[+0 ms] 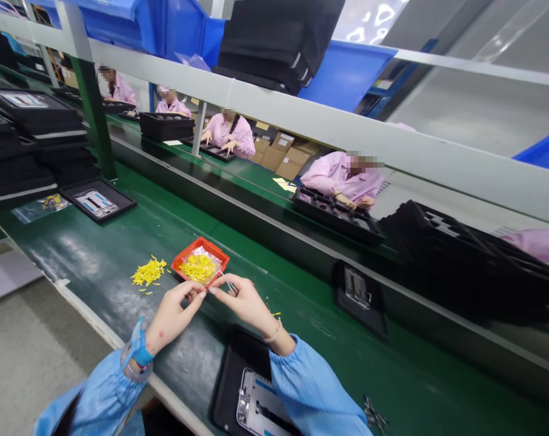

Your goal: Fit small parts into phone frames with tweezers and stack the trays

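1. Fingers on my right hand point(245, 301) are pinched narrow around a pair of fine tweezers point(228, 284), with the tips aimed at the tray ahead. My left hand point(172, 318) has its fingertips bunched in close beside them, and I can't tell if anything tiny is in there.
2. Just under my blue sleeve point(311, 384), a black tray point(226, 387) holds a phone-sized metal frame point(259, 402). The view cuts it off, and I can't make out any yellow bits on the part that shows.
3. Right past my fingertips, a small orange-red tray point(206, 241) sits on the green bench point(302, 363). It's lined with clear plastic point(213, 253) and carries a good heap of yellow strips point(197, 267), so there's plenty left there.
4. Just left of that, a second pile of loose yellow strips point(148, 272) lies straight on the bench, with a few strays around it. That one looks like plenty left too.
5. Farther up the bench, another black tray with a frame point(97, 200) sits near a clear bag of yellow bits point(40, 203), and tall stacks of black trays point(29, 145) stand behind them.
6. Across the line, co-workers in pink smocks point(342, 178) have their hands at their own black trays, with cardboard boxes point(279, 154) and blue bins point(347, 72) beyond.
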Demonstrator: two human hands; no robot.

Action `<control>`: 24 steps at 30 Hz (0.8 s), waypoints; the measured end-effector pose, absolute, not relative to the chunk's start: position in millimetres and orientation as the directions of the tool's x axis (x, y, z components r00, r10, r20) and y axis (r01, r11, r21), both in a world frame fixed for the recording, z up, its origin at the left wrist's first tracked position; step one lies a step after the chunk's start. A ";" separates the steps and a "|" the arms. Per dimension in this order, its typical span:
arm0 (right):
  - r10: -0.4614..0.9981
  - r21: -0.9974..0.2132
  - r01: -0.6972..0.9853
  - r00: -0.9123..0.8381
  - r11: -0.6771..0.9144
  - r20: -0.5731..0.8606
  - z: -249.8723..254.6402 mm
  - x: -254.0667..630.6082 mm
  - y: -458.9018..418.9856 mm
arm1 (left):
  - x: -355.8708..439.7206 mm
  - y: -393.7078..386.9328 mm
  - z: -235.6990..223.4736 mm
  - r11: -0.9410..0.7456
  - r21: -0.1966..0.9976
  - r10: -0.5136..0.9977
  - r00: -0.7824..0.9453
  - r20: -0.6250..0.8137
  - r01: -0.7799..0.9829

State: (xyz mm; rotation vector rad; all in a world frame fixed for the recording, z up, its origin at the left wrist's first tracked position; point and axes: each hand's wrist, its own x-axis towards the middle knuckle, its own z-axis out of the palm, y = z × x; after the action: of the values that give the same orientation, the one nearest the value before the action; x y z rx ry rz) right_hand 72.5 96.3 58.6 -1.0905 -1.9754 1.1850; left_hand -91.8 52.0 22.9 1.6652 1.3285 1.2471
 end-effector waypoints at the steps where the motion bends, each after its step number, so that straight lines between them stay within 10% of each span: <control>1: 0.876 -0.892 0.356 -0.475 0.277 0.082 58.6 75.3 94.0 | -89.2 51.4 23.7 -0.265 0.904 0.963 0.048 0.264 0.335; 24: 0.943 -0.933 0.337 -0.332 0.130 0.012 48.6 102.4 57.7 | -57.1 42.1 31.2 -0.355 0.852 0.935 0.151 0.322 0.385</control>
State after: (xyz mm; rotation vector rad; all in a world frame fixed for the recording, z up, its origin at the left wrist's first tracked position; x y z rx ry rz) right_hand 102.4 57.7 48.6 -1.2391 -1.7652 1.1988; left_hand -57.1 42.1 31.2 1.8310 1.2583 1.1746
